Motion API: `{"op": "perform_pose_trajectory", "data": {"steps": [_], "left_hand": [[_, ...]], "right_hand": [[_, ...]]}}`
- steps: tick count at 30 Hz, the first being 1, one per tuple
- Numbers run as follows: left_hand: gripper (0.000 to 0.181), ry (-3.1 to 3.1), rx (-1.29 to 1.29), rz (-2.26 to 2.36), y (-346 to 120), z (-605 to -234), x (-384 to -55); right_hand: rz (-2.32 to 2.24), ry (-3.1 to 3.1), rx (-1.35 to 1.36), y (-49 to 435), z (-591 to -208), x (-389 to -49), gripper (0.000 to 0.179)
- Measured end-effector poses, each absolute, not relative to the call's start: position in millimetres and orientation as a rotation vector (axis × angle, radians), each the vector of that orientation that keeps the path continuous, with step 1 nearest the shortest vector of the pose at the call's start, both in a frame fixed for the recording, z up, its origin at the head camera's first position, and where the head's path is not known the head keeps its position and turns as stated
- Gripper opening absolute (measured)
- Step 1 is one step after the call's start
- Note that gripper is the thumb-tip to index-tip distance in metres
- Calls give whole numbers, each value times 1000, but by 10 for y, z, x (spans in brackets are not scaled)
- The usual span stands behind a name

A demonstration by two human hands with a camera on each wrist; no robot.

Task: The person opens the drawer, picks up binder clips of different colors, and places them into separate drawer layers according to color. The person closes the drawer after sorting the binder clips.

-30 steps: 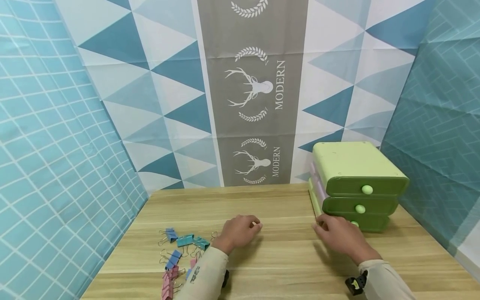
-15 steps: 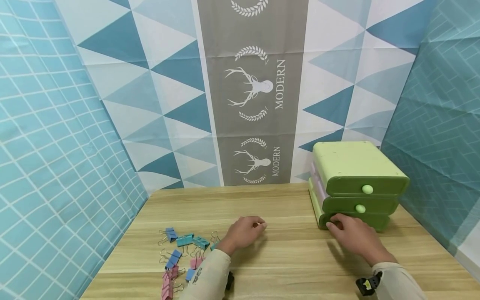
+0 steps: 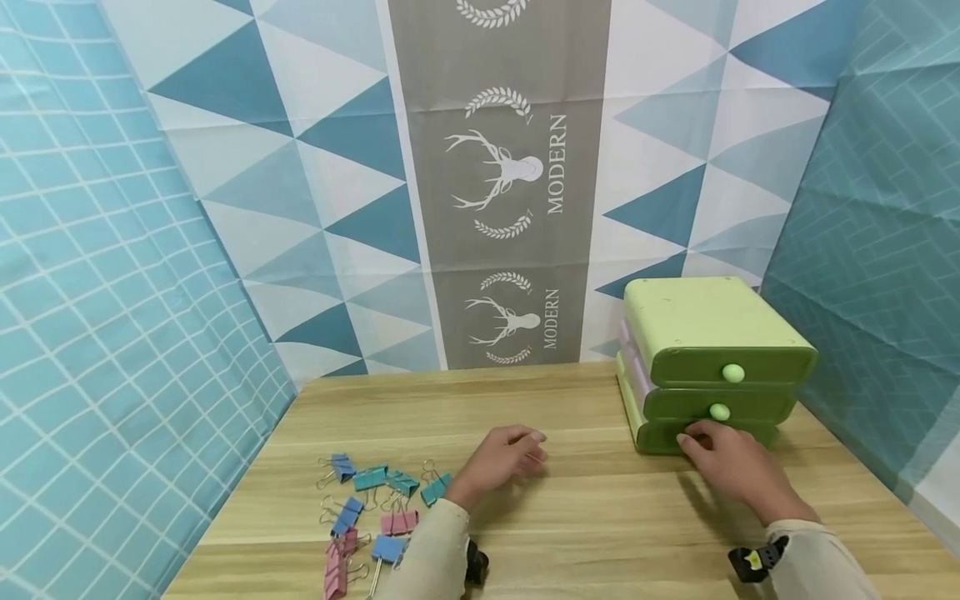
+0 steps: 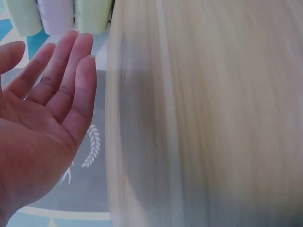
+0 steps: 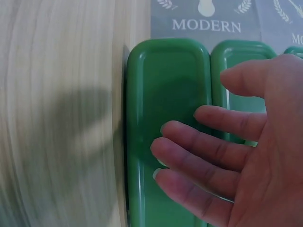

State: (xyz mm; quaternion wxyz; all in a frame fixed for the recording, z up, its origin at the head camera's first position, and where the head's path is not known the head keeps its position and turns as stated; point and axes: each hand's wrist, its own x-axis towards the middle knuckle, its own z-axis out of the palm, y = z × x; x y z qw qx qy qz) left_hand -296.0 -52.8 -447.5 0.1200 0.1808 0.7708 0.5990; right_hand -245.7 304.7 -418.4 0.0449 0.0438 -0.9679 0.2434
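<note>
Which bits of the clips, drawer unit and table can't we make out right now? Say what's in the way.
- Bottom drawer knob: head view, behind the right hand; contact unclear.
- Inside the drawers: head view, hidden by their fronts.
- Top drawer: right wrist view, mostly lost behind the hand and right edge.
- Lowest pink clip: head view, cut off by bottom edge.
- Table grain: left wrist view, blurred.

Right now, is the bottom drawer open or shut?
Shut, it appears: in the head view, the front of the bottom drawer shows no gap against its light green casing, though the right hand covers part.
</note>
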Motion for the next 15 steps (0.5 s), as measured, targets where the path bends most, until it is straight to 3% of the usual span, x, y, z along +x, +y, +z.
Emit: {"op": "perform_pose_trajectory", "data": {"steps": [15], "left_hand": [[33, 2147, 594, 1809, -108, -4422, -2903]], "right_hand": [[782, -2911, 18, 3244, -4173, -2403, 51]]}}
